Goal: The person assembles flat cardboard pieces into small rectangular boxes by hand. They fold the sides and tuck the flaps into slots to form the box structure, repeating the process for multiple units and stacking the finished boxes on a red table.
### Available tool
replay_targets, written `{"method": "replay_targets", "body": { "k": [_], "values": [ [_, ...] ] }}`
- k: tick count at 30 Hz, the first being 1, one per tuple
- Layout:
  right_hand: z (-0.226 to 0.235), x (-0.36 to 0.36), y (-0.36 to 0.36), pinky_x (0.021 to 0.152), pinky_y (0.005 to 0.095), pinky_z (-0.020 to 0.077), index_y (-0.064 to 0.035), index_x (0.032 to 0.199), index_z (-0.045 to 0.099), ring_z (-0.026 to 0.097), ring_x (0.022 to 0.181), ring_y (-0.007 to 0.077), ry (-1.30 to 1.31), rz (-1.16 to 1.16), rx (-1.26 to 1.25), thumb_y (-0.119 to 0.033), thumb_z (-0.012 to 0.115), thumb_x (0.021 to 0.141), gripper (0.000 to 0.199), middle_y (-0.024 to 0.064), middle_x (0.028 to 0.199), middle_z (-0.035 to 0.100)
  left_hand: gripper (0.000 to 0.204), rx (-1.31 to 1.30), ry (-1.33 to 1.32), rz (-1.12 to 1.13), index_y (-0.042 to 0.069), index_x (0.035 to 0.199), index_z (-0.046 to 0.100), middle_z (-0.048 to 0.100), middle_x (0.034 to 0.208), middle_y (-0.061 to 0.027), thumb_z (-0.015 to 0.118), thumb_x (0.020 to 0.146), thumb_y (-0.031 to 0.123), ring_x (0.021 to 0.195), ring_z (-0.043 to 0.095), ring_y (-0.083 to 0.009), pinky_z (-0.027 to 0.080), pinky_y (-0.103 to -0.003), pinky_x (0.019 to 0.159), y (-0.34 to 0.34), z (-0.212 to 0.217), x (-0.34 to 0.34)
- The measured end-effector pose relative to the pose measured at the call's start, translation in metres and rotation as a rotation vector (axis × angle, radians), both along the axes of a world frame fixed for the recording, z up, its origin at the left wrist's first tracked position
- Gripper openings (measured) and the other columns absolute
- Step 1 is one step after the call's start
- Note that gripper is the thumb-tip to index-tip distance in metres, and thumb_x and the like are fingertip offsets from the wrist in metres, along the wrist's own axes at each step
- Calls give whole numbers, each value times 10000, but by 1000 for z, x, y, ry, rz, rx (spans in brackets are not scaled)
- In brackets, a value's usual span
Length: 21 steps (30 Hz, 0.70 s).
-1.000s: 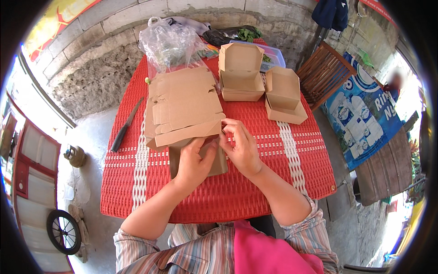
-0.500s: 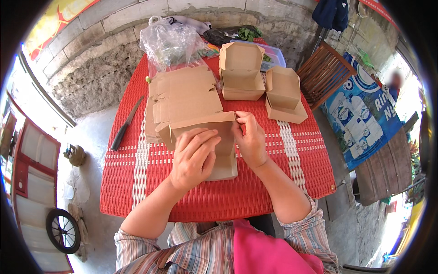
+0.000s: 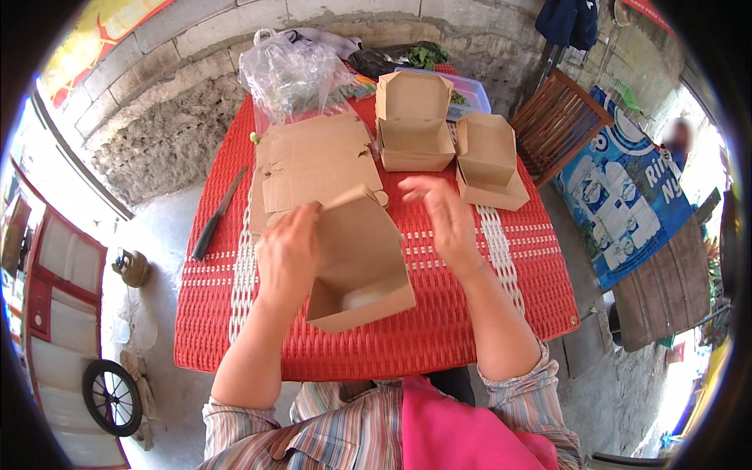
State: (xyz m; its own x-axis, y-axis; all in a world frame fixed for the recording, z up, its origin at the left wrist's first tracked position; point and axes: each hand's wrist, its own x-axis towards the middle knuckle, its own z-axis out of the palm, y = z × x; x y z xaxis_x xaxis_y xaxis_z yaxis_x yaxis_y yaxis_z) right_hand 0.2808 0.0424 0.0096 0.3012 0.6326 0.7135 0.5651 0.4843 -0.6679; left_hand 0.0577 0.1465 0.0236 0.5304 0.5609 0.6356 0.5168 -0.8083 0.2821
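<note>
A brown cardboard food box (image 3: 362, 239) stands near me on the table with its lid raised and its inside showing. My left hand (image 3: 290, 252) is closed on the left edge of that lid, fingers bent over the top corner. To the right of the box, my right hand (image 3: 448, 223) hangs in the air, slightly blurred, with fingers stretched out and nothing in them. Just beyond the box lies a stack of flat cardboard box blanks (image 3: 317, 157). Two folded boxes stand farther off with lids up, one larger (image 3: 415, 149) and one smaller (image 3: 489, 168).
A dark-handled knife (image 3: 215, 219) lies at the table's left side. At the back are a clear plastic bag (image 3: 294, 74), a black bag with green leaves (image 3: 423, 56) and a plastic tub (image 3: 474, 94). A wooden chair (image 3: 560, 121) stands right of the red woven table (image 3: 470, 313).
My right hand has let go of the lid's right corner and opened. My left hand has moved left onto the lid's edge, and the box has turned and tilted, showing more inside.
</note>
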Motion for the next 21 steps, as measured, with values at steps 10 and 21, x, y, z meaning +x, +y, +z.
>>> {"method": "replay_targets", "body": {
  "k": [10, 21],
  "values": [
    [-33, -7, 13, 741, 348, 523, -8, 1133, 622, 642, 774, 182, -21, 180, -782, -177, 587, 944, 256, 88, 951, 682, 429, -1192, -825, -376, 93, 1319, 419, 608, 1128, -79, 366, 921, -59, 901, 635, -170, 544, -316, 694, 38, -45, 8],
    [-52, -34, 15, 707, 326, 520, 25, 1187, 575, 642, 852, 188, 464, 176, -556, -244, 575, 954, 356, 129, 993, 675, 586, -1391, -712, -340, 64, 1488, 227, 393, 1414, -144, 484, 964, 16, 1277, 456, -266, 400, -396, 1057, -7, -42, 32]
  ]
}}
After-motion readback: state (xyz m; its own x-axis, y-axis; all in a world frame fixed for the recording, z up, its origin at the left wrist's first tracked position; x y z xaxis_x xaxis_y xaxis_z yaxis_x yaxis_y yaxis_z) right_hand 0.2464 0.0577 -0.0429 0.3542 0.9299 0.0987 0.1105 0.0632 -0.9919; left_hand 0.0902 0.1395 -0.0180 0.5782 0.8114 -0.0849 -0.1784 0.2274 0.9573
